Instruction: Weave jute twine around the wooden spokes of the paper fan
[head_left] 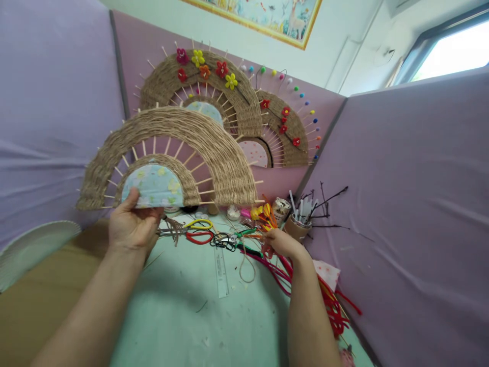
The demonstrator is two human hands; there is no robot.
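Fan (153,178) pinched in left hand (132,224), partly hiding flowered fan (214,75) behind, right hand (280,242) near pipe cleaners (336,313), its grip unclear

The front fan (168,122) is held up on the left, with a second fan (164,81) and, farther right, a third fan (299,122) set behind it. Scissors (188,234) are plonked on the table (183,326), ruler (220,272) just nearer. Far right, twigs (336,193) are stuck in a cup (297,228), pipe cleaners (336,321) strewn nearer.
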